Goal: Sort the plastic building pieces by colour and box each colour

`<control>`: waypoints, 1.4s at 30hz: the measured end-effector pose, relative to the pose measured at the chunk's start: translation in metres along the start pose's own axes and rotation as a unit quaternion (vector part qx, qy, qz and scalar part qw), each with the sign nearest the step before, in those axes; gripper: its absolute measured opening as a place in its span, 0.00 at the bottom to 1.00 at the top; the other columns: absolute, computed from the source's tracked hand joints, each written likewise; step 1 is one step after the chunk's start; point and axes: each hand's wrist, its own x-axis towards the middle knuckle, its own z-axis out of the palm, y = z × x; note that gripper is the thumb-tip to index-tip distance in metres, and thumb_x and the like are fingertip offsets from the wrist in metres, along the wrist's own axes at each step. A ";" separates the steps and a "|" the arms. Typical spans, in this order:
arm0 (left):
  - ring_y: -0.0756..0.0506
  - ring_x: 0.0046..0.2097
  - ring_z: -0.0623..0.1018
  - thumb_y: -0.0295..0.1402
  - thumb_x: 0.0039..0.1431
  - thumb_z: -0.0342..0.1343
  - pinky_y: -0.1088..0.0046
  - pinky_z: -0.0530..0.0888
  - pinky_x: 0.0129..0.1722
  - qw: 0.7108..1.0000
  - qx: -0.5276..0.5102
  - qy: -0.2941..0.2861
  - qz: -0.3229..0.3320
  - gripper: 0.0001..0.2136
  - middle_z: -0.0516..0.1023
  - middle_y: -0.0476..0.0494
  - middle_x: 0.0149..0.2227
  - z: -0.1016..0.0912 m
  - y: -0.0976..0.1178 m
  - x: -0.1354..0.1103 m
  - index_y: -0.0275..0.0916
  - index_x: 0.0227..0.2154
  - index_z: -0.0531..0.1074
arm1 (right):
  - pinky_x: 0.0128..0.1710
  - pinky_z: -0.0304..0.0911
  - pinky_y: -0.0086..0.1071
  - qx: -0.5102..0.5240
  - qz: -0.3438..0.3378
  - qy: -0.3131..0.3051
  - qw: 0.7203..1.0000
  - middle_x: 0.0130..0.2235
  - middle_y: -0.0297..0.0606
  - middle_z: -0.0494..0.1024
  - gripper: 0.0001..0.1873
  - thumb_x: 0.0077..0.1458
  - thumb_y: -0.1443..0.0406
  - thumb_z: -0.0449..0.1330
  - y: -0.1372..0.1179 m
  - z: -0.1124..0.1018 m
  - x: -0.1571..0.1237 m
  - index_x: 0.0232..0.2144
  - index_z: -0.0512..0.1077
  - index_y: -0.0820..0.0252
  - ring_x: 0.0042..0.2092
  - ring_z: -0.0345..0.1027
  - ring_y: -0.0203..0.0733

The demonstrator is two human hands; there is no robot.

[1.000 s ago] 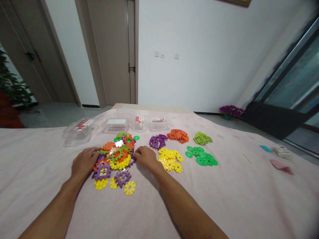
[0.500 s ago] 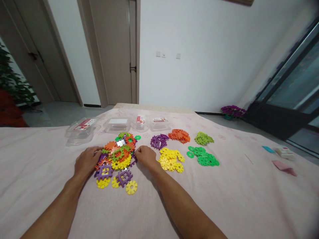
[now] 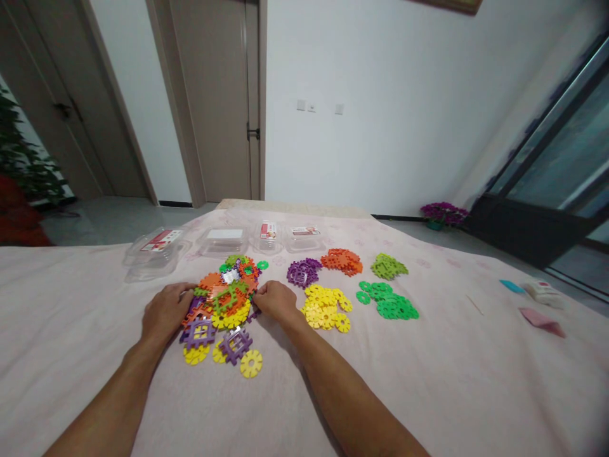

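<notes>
A mixed pile of plastic interlocking pieces (image 3: pixel 228 298) in orange, purple, yellow and green lies between my two hands. My left hand (image 3: pixel 167 311) rests along the pile's left side, its fingers spread against the edge pieces and holding nothing visible. At the right side, my right hand (image 3: pixel 276 299) is closed, with its fingertips pressed together at the pile's edge; whatever they pinch is hidden. Purple window-shaped pieces (image 3: pixel 236 343) and a loose yellow notched disc (image 3: pixel 251 364) lie at the near side.
Right of my right hand are sorted heaps: purple (image 3: pixel 303 273), orange (image 3: pixel 342 261), yellow (image 3: pixel 326 306), light green (image 3: pixel 389 266) and green (image 3: pixel 392 301). Clear plastic boxes (image 3: pixel 223 241) stand behind. A pink cloth (image 3: pixel 542 320) lies far right on the bedspread (image 3: pixel 451 381).
My right hand has shifted slightly left, bringing its fingertips closer in against the pile. My left hand stays in nearly the same place.
</notes>
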 end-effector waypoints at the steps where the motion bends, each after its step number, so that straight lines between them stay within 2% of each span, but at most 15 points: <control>1: 0.36 0.56 0.73 0.42 0.63 0.41 0.59 0.68 0.55 1.000 -0.002 0.002 0.002 0.22 0.77 0.39 0.55 0.000 0.000 0.000 0.42 0.47 0.78 | 0.31 0.58 0.31 0.001 0.000 0.008 1.000 0.32 0.38 0.82 0.08 0.48 0.62 0.60 0.000 -0.002 0.000 0.28 0.80 0.53 0.37 0.75 0.46; 4: 0.36 0.56 0.74 0.42 0.63 0.42 0.59 0.69 0.54 1.000 -0.014 0.007 0.000 0.21 0.77 0.39 0.54 -0.001 0.001 -0.001 0.43 0.47 0.78 | 0.33 0.59 0.30 0.024 -0.023 0.032 0.999 0.34 0.37 0.82 0.09 0.51 0.63 0.57 -0.002 -0.006 -0.002 0.30 0.78 0.55 0.38 0.74 0.44; 6: 0.36 0.56 0.74 0.42 0.63 0.42 0.58 0.69 0.54 1.000 -0.018 0.008 -0.004 0.21 0.77 0.39 0.55 -0.001 0.001 -0.001 0.43 0.46 0.78 | 0.35 0.60 0.28 0.051 -0.061 0.055 0.995 0.36 0.35 0.82 0.09 0.54 0.65 0.56 -0.003 -0.007 -0.002 0.34 0.76 0.55 0.39 0.74 0.41; 10: 0.35 0.56 0.74 0.42 0.62 0.42 0.56 0.70 0.53 1.000 -0.016 0.005 -0.012 0.21 0.77 0.39 0.55 -0.002 0.001 -0.001 0.43 0.46 0.78 | 0.40 0.60 0.27 0.089 -0.172 0.140 0.971 0.39 0.34 0.80 0.08 0.57 0.65 0.55 -0.002 -0.009 -0.002 0.36 0.75 0.55 0.40 0.72 0.38; 12: 0.35 0.56 0.74 0.42 0.62 0.42 0.57 0.69 0.54 1.000 -0.017 0.002 -0.012 0.21 0.77 0.40 0.55 -0.001 0.000 0.000 0.44 0.46 0.78 | 0.42 0.60 0.27 0.098 -0.194 0.174 0.961 0.40 0.35 0.80 0.08 0.58 0.66 0.55 0.002 -0.011 -0.001 0.37 0.74 0.56 0.40 0.71 0.38; 21: 0.37 0.57 0.73 0.43 0.63 0.43 0.60 0.68 0.56 1.000 -0.015 0.001 -0.008 0.21 0.77 0.41 0.55 0.004 -0.006 0.004 0.44 0.47 0.78 | 0.44 0.63 0.28 0.171 -0.094 0.209 0.958 0.39 0.36 0.80 0.11 0.58 0.65 0.54 0.032 -0.025 0.026 0.42 0.73 0.58 0.40 0.73 0.38; 24: 0.37 0.57 0.73 0.42 0.63 0.43 0.61 0.68 0.56 1.000 -0.017 0.003 -0.008 0.21 0.77 0.41 0.55 0.003 -0.005 0.003 0.44 0.47 0.78 | 0.46 0.63 0.30 0.149 -0.058 0.233 0.959 0.41 0.38 0.80 0.13 0.59 0.66 0.52 0.046 -0.039 0.031 0.43 0.73 0.59 0.43 0.72 0.39; 28: 0.37 0.56 0.73 0.42 0.62 0.44 0.60 0.68 0.56 1.000 -0.022 0.005 -0.007 0.20 0.77 0.42 0.55 0.002 -0.003 0.002 0.43 0.47 0.79 | 0.47 0.62 0.32 0.060 0.006 0.303 0.951 0.49 0.42 0.75 0.15 0.59 0.65 0.53 0.059 -0.058 0.028 0.46 0.73 0.58 0.49 0.70 0.42; 30: 0.37 0.57 0.73 0.42 0.62 0.43 0.59 0.68 0.56 1.000 -0.018 0.004 -0.007 0.21 0.77 0.42 0.55 0.003 -0.003 0.002 0.43 0.46 0.79 | 0.47 0.62 0.31 0.046 0.001 0.280 0.959 0.48 0.40 0.76 0.15 0.57 0.67 0.54 0.056 -0.061 0.025 0.45 0.74 0.57 0.48 0.70 0.41; 31: 0.37 0.57 0.73 0.42 0.62 0.43 0.59 0.67 0.57 1.000 -0.017 0.005 -0.006 0.21 0.77 0.42 0.55 0.003 -0.003 0.002 0.43 0.46 0.79 | 0.45 0.62 0.30 0.049 -0.018 0.236 0.970 0.45 0.39 0.78 0.14 0.57 0.67 0.54 0.052 -0.060 0.023 0.43 0.76 0.57 0.46 0.71 0.40; 34: 0.37 0.56 0.74 0.42 0.62 0.43 0.60 0.68 0.57 1.000 -0.022 0.012 -0.003 0.21 0.77 0.42 0.54 0.003 -0.003 0.001 0.43 0.46 0.79 | 0.37 0.62 0.28 0.036 -0.080 0.022 0.996 0.35 0.35 0.81 0.09 0.53 0.64 0.59 0.031 -0.048 0.014 0.35 0.79 0.58 0.37 0.73 0.39; 35: 0.38 0.56 0.74 0.42 0.62 0.43 0.60 0.68 0.56 1.000 -0.024 0.014 0.000 0.21 0.78 0.42 0.54 0.003 -0.003 0.001 0.43 0.46 0.79 | 0.34 0.62 0.28 0.017 -0.089 -0.036 0.995 0.33 0.36 0.81 0.09 0.51 0.61 0.61 0.023 -0.042 0.009 0.33 0.79 0.58 0.35 0.74 0.40; 36: 0.38 0.56 0.74 0.42 0.62 0.43 0.61 0.68 0.56 1.000 -0.025 0.015 0.003 0.21 0.78 0.42 0.54 0.004 -0.003 0.001 0.43 0.46 0.79 | 0.33 0.62 0.29 -0.006 -0.096 -0.067 0.993 0.33 0.37 0.81 0.11 0.49 0.57 0.63 0.016 -0.035 0.004 0.32 0.79 0.57 0.35 0.74 0.41; 39: 0.38 0.56 0.74 0.42 0.62 0.42 0.61 0.68 0.56 1.000 -0.023 0.016 0.004 0.21 0.78 0.42 0.54 0.004 -0.003 0.001 0.43 0.46 0.78 | 0.33 0.64 0.33 -0.074 -0.107 -0.047 0.990 0.39 0.43 0.81 0.21 0.44 0.50 0.65 -0.002 -0.015 -0.011 0.37 0.79 0.56 0.39 0.75 0.49; 42: 0.37 0.56 0.74 0.42 0.63 0.41 0.59 0.68 0.55 1.000 -0.020 0.009 -0.005 0.21 0.77 0.41 0.54 0.003 -0.003 0.001 0.44 0.46 0.78 | 0.35 0.66 0.37 -0.091 -0.110 -0.025 0.989 0.43 0.47 0.80 0.21 0.47 0.52 0.61 -0.010 -0.004 -0.019 0.41 0.78 0.56 0.42 0.76 0.53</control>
